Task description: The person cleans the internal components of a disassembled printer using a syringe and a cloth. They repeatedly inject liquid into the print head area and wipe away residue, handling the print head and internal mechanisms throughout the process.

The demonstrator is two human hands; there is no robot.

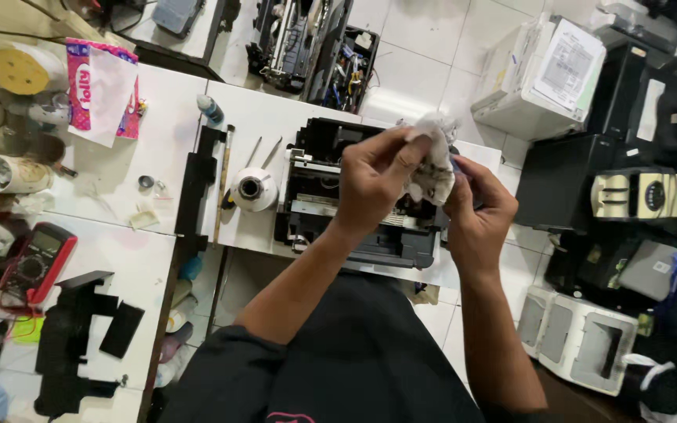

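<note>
Stained white rag [432, 168] gripped by left hand [374, 176] and right hand [476, 211], small blue object inside largely hidden, opened black printer [354, 227] on tabletop [252, 110] partly covered behind.

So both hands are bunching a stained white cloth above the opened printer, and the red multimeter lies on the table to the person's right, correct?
Not quite. The head view shows the left hand and right hand working the stained white cloth above the opened printer, as you say, but the red multimeter lies on the table to the person's left, not the right.
</note>
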